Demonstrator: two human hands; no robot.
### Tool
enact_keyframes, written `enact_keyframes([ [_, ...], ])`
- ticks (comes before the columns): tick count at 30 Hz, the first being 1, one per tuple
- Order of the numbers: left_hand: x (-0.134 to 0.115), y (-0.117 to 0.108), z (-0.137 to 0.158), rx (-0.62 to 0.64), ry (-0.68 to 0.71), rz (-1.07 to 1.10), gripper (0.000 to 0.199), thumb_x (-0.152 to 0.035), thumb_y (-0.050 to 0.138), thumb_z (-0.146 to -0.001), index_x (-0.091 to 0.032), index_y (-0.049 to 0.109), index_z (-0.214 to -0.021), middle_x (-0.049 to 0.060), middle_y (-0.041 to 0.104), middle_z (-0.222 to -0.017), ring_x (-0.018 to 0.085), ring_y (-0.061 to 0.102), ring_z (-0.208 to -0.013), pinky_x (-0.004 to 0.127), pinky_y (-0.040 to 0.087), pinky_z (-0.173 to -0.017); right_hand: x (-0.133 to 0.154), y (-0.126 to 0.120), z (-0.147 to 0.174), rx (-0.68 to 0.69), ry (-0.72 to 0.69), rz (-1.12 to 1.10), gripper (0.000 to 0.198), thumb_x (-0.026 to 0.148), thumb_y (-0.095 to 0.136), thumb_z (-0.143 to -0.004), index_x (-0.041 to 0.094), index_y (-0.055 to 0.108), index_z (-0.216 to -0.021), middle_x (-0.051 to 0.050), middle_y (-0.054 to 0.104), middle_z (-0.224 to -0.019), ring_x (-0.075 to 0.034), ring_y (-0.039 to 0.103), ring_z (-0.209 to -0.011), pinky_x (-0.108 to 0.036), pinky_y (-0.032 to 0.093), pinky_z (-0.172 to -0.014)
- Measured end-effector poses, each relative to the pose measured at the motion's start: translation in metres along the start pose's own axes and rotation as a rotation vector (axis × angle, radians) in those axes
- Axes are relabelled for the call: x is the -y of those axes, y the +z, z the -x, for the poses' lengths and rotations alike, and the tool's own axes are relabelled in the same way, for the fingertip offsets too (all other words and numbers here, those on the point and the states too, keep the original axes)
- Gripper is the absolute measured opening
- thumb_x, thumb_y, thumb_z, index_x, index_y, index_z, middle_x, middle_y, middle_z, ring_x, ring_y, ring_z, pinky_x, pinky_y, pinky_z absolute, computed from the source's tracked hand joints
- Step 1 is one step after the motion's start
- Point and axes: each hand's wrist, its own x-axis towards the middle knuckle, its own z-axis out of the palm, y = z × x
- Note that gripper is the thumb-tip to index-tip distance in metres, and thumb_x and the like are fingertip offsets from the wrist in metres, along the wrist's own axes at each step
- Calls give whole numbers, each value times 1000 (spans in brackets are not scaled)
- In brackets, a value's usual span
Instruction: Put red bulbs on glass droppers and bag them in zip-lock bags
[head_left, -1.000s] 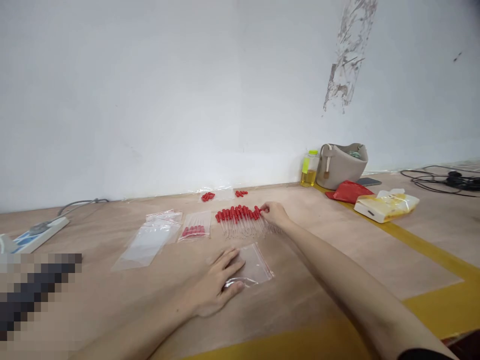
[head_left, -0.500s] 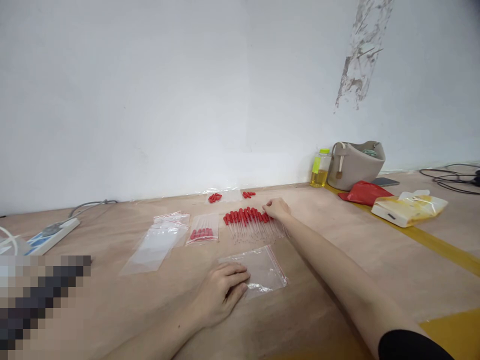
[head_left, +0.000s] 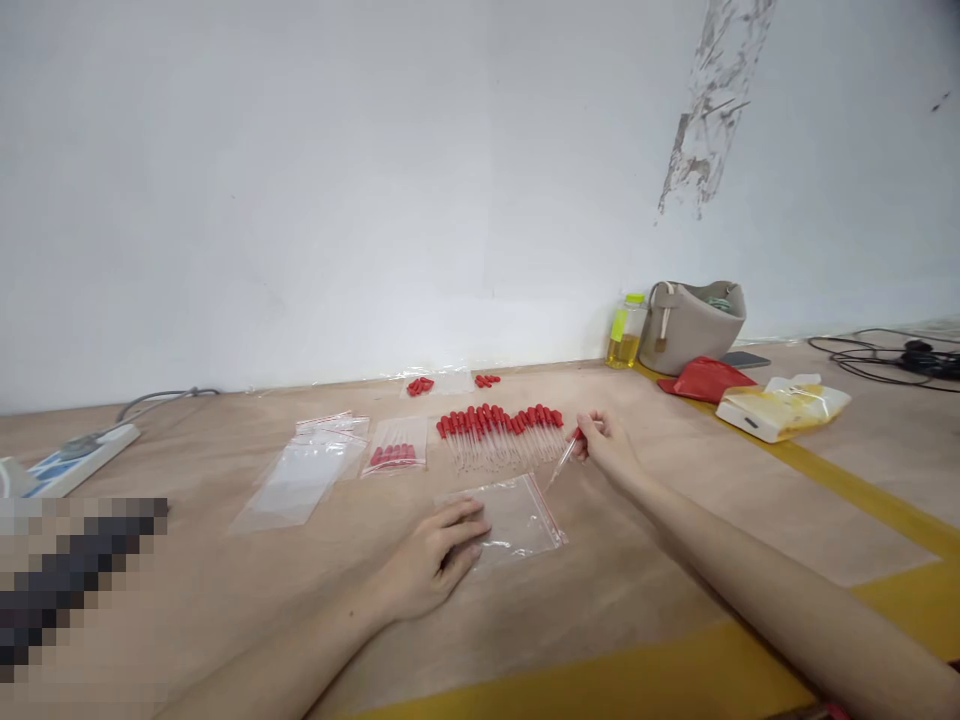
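My right hand [head_left: 602,440] pinches one glass dropper [head_left: 562,459] near its red rubber bulb, with the clear tube slanting down to the left. Its tip is close to the red-striped mouth of a clear zip bag [head_left: 517,510]. My left hand [head_left: 439,555] lies on that bag's left part with fingers spread and flat. Behind the bag, several droppers [head_left: 495,425] lie in a row, red bulbs toward the wall. To their left, a smaller zip bag [head_left: 405,435] contains several droppers with their bulbs toward me.
Flat zip bags [head_left: 300,480] are stacked at left, near a power strip [head_left: 82,460]. Loose red bulbs [head_left: 420,386] lie by the wall. Toward the right are a bottle [head_left: 625,335], a grey bag [head_left: 690,330], a red packet [head_left: 705,379], a tissue pack [head_left: 780,408] and black cables [head_left: 900,355].
My right hand has moved right and toward me from the row's right end, now with one dropper in its fingers. My left hand stays on the zip bag. The view has shifted slightly.
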Motion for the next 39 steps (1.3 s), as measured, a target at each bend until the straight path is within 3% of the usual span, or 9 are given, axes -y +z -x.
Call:
enact_keyframes([
  [5, 5, 2, 2, -11, -39, -43, 35, -31, 42, -85, -24, 48, -120, 5, 40, -130, 21, 35, -120, 40, 30, -100, -17, 4, 13, -7, 101, -97, 26, 42, 52, -75, 20, 37, -76, 5, 55, -55, -7, 49, -40, -16, 39, -36],
  [12, 6, 1, 2, 3, -39, -60, 37, -34, 40, -86, -25, 44, -122, 4, 39, -131, 20, 35, -120, 38, 31, -100, -15, 8, 23, 20, 270, -237, 16, 30, 47, -81, 20, 39, -72, 2, 55, -56, -7, 50, -41, -17, 40, -39],
  [15, 4, 0, 1, 13, -32, -85, 38, -35, 39, -87, -26, 42, -124, 4, 39, -131, 20, 34, -121, 38, 31, -100, -12, 6, 30, 152, 427, -297, 14, 25, 45, -82, 19, 41, -71, -1, 57, -60, -9, 55, -48, -21, 46, -48],
  [18, 2, -1, 0, 44, -25, -155, 41, -36, 35, -88, -26, 36, -128, 4, 36, -134, 20, 31, -123, 41, 27, -101, -7, -2, 33, 418, 516, -195, 14, 24, 55, -75, 17, 45, -70, -2, 59, -64, -10, 58, -55, -22, 47, -54],
  [21, -2, -4, 0, 59, 7, -294, 42, -38, 32, -89, -28, 32, -130, 4, 27, -139, 23, 21, -127, 51, 12, -103, -3, -13, 32, 663, 383, 80, 22, 32, 63, -68, 15, 50, -71, 3, 54, -54, -6, 50, -46, -17, 38, -43],
  [25, -5, -6, -1, 47, 46, -415, 43, -41, 29, -90, -30, 29, -131, 4, 19, -141, 26, 13, -129, 57, -3, -100, 1, -21, 29, 798, 174, 268, 31, 38, 68, -60, 14, 53, -73, 5, 51, -54, -5, 42, -46, -17, 31, -43],
  [32, -1, -3, -1, 133, -20, -348, 45, -42, 24, -90, -31, 21, -133, 4, 18, -141, 23, 13, -129, 55, 1, -101, -2, -11, 35, 776, 61, 348, 32, 39, 69, -58, 14, 53, -72, 5, 48, -54, -6, 39, -48, -18, 30, -46],
  [39, 2, -2, -2, 147, -44, -263, 46, -43, 26, -90, -30, 19, -134, 5, 21, -140, 23, 17, -129, 54, 3, -101, 0, -13, 35, 843, 46, 407, 31, 44, 63, -64, 13, 59, -68, 2, 52, -55, -6, 40, -48, -18, 29, -44],
])
